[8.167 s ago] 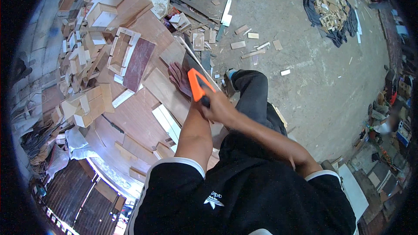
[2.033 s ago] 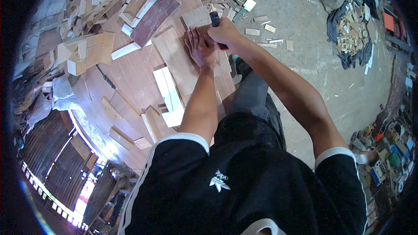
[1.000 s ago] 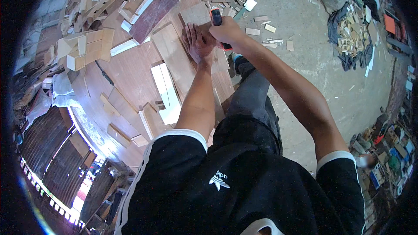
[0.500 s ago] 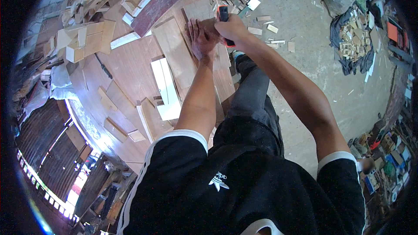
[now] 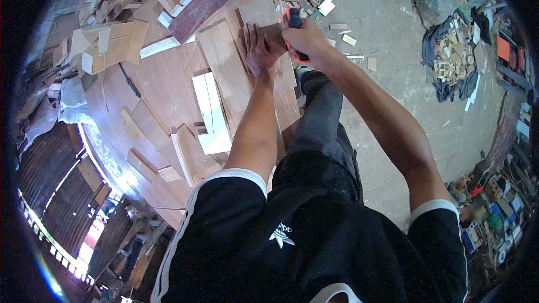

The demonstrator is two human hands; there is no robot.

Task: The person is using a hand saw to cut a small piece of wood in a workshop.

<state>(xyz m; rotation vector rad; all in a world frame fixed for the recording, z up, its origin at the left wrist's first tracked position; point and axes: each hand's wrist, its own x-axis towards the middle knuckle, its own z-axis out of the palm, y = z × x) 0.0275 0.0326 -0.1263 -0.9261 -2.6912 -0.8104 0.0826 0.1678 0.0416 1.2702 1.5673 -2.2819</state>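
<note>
My left hand [image 5: 261, 53] lies flat with fingers spread, pressing on a small brown wood piece [image 5: 274, 35] at the workbench's right edge. Just right of it, my right hand [image 5: 306, 38] is wrapped round the orange-and-black handle of a handsaw [image 5: 293, 18]. Its blade cannot be made out from above. Under and beside my left hand are flat wooden boards [image 5: 224, 64]. A white L-shaped board [image 5: 211, 112] lies on the bench left of my left forearm.
The wooden bench [image 5: 163, 78] carries stacked wooden frames [image 5: 112, 45], a dark red board [image 5: 203, 8] and loose strips. Offcuts [image 5: 348, 40] are scattered on the concrete floor [image 5: 393, 90]. A dark sack of wood scraps [image 5: 455, 59] sits at right. My leg [image 5: 320, 118] is beside the bench.
My right hand has shifted slightly to the right with the handsaw. The left hand stays flat on the wood. The whole view has tilted a little.
</note>
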